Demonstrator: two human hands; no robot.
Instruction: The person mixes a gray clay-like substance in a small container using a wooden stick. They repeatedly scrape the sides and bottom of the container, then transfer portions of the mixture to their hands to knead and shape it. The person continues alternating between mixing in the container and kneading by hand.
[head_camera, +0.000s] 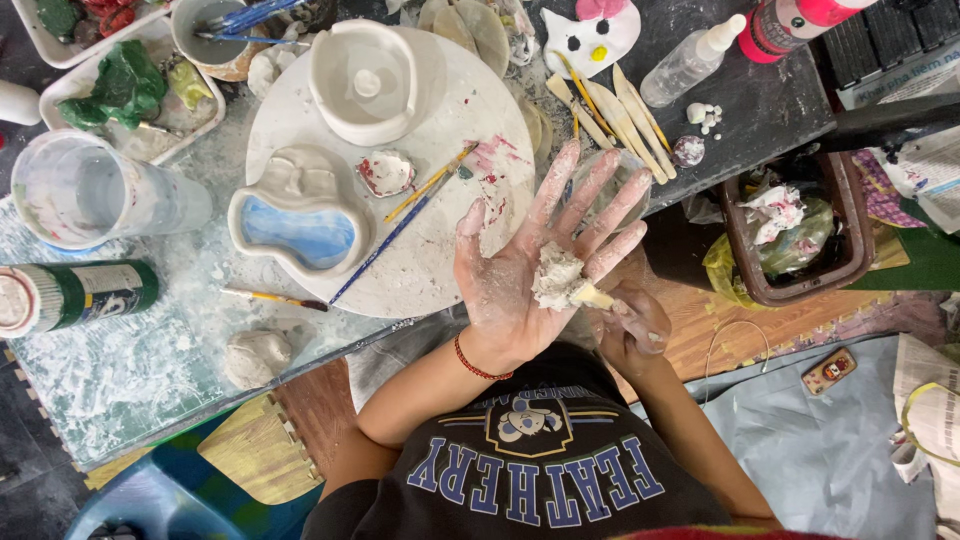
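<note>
Your left hand (520, 275) lies flat, palm up, fingers spread apart, in the middle of the frame, with a lump of white clay (556, 277) resting on the palm, not gripped at all. Just to the right and lower, your right hand (630, 322) is closed in a grip on a small wooden tool (592, 295), its pale tip touching the clay's right edge. Both hands are caked in white. Left of the fingers sits the round white board (440, 240) on the table (110, 360), carrying a kidney-shaped dish painted blue (298, 225), a white clay cup (365, 80) and a blue-handled brush (385, 240). Above your fingertips, wooden modelling sticks (620, 110) fan out. At right, a brown bin (795, 225) holds crumpled scraps. Far left, a clear cup (85, 190) and a green can (70, 295).
</note>
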